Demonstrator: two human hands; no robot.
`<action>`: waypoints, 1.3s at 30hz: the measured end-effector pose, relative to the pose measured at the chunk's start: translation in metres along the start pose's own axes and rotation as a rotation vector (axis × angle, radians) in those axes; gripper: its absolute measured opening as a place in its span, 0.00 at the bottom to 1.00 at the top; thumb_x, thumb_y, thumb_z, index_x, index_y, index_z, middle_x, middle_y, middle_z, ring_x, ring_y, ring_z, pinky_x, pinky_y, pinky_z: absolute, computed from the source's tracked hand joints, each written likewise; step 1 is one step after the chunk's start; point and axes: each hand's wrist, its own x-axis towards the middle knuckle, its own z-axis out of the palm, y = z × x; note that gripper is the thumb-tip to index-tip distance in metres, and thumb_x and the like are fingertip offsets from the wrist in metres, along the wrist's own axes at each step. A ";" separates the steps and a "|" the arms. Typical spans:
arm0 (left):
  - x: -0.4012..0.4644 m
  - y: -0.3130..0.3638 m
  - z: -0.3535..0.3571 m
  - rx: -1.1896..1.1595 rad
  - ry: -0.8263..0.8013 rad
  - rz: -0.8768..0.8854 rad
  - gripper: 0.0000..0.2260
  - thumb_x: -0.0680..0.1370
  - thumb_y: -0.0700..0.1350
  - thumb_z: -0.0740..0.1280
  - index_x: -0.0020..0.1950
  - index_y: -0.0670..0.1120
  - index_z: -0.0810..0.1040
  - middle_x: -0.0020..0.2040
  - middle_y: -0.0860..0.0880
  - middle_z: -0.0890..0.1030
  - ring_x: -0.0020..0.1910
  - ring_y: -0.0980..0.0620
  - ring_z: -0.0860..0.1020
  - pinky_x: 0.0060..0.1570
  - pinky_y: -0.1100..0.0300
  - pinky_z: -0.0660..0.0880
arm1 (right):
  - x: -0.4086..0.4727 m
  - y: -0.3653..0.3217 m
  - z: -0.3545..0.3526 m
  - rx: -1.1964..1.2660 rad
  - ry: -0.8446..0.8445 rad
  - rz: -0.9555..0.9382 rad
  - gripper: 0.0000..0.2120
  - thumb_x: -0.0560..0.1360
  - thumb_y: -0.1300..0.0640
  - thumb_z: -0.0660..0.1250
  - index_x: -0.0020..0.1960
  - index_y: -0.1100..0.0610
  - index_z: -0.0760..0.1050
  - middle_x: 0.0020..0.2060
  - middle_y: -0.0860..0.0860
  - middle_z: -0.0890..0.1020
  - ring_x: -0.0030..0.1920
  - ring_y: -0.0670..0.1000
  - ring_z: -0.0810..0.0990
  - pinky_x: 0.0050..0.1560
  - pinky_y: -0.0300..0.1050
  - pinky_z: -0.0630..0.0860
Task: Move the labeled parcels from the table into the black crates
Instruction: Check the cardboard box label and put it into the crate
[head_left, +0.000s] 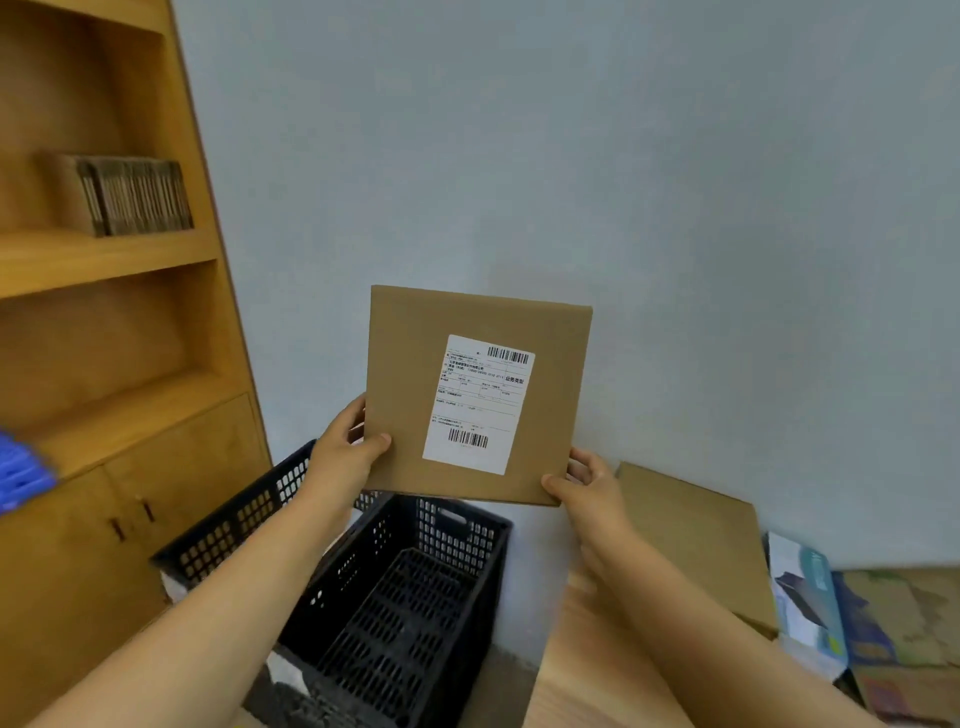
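At the far left a blue object (21, 473) is cut off by the frame edge and too blurred to identify. Behind it stands a wooden shelf unit (119, 322), with a stack of flattened cardboard (130, 195) on an upper shelf. The left hand (345, 449) grips the lower left edge of a flat cardboard parcel (410, 364), thumb on the front, the other fingers hidden behind it. The parcel is held upright in the air, its white shipping label (479, 404) facing the camera; the print is too small to read. Below it sits a black crate (405, 587), part of its rim hidden by the left forearm. The right hand (584, 483) grips the parcel's lower right corner, thumb in front. Further right, another flat cardboard parcel (696, 540) lies on the wooden surface (597, 665), beside several printed boxes (852, 618) blurred and cut off at the edge.
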 end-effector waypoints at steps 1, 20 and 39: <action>0.005 -0.008 -0.021 0.023 -0.008 -0.004 0.24 0.79 0.36 0.61 0.70 0.58 0.68 0.62 0.54 0.75 0.61 0.52 0.73 0.57 0.53 0.73 | -0.001 0.011 0.022 0.001 -0.003 0.022 0.21 0.74 0.72 0.64 0.64 0.58 0.68 0.54 0.53 0.79 0.47 0.46 0.80 0.40 0.33 0.75; 0.105 -0.147 -0.120 0.132 -0.242 -0.236 0.20 0.78 0.35 0.62 0.68 0.51 0.70 0.59 0.57 0.76 0.50 0.67 0.73 0.39 0.74 0.71 | 0.044 0.161 0.149 -0.175 0.121 0.451 0.19 0.75 0.70 0.63 0.65 0.61 0.70 0.48 0.52 0.78 0.52 0.56 0.78 0.52 0.52 0.78; 0.261 -0.329 -0.060 0.503 -0.461 -0.610 0.26 0.77 0.34 0.61 0.74 0.48 0.63 0.62 0.51 0.73 0.56 0.53 0.71 0.53 0.61 0.69 | 0.183 0.307 0.167 -0.305 0.140 0.893 0.21 0.80 0.62 0.57 0.72 0.52 0.61 0.56 0.51 0.70 0.54 0.55 0.73 0.51 0.54 0.79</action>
